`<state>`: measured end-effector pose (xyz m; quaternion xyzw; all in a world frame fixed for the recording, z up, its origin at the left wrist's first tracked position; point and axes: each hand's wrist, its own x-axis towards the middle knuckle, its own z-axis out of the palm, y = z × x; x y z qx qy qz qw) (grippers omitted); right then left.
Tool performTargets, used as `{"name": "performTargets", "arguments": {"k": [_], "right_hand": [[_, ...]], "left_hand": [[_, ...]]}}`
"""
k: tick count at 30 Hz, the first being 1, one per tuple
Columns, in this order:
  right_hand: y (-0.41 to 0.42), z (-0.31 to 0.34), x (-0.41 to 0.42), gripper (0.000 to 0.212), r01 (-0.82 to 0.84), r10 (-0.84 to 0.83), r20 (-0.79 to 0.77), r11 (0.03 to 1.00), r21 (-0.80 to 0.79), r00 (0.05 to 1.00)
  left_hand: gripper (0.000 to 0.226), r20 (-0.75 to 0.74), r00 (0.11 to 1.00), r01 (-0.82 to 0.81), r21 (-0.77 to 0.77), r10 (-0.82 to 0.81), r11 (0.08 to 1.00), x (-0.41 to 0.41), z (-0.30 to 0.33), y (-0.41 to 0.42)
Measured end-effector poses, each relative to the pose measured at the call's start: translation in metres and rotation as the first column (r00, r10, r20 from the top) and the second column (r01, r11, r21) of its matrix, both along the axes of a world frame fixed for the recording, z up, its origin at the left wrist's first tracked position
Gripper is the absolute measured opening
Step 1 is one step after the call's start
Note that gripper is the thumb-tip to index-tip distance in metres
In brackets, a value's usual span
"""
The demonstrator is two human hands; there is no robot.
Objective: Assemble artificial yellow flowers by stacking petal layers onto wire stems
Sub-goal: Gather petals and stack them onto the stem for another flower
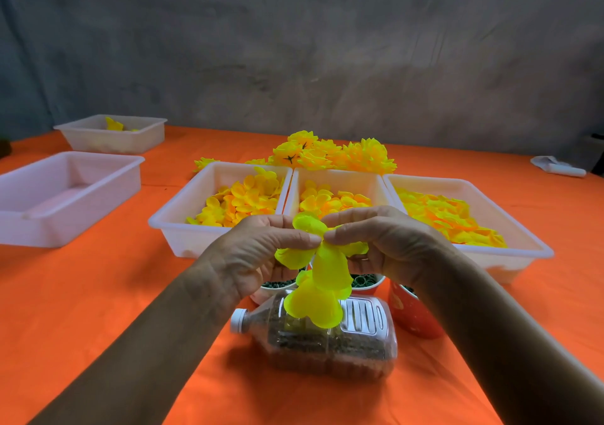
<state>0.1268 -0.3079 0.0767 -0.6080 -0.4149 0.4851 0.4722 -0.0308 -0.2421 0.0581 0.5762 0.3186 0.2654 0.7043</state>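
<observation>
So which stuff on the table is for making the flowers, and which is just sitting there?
For the flowers: yellow petals pinched by the left hand and right hand; three petal trays; finished flowers; cups of small parts.

Just sitting: empty tray, white cloth.

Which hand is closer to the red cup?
The right hand. It pinches the yellow petals just above the red cup, whose rim sits under its wrist. The left hand pinches the same petals from the other side, farther from the cup.
</observation>
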Motion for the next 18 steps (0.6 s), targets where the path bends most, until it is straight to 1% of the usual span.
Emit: {"name": "performTargets", "arguments": {"k": [3,10,14,18], "right_hand": [[-0.0007,-0.0023,-0.0012,0.017,0.01,-0.01,0.011,1.0,-0.026,1.0],[0.0026,-0.0004,0.0007,0.016,0.038,-0.038,-0.007,0.999,0.011,0.999],[0.0033,-0.0044,-0.0013,0.015,0.037,-0.037,-0.007,0.999,-0.01,0.999],[0.0043,-0.0057,-0.0002,0.015,0.019,-0.019,-0.036,1.0,-0.009,0.999]], "left_hand": [[0.032,-0.022,1.0,0.001,-0.011,-0.002,1.0,0.0006,-0.004,-0.0006],[0.033,-0.002,1.0,-0.028,-0.017,0.028,0.999,0.0045,-0.0008,0.0018],[0.033,-0.016,1.0,-0.016,-0.026,0.015,1.0,0.0033,-0.0042,0.0024],[0.031,0.0,1.0,0.002,-0.026,-0.002,1.0,0.003,-0.0062,0.004]]}}
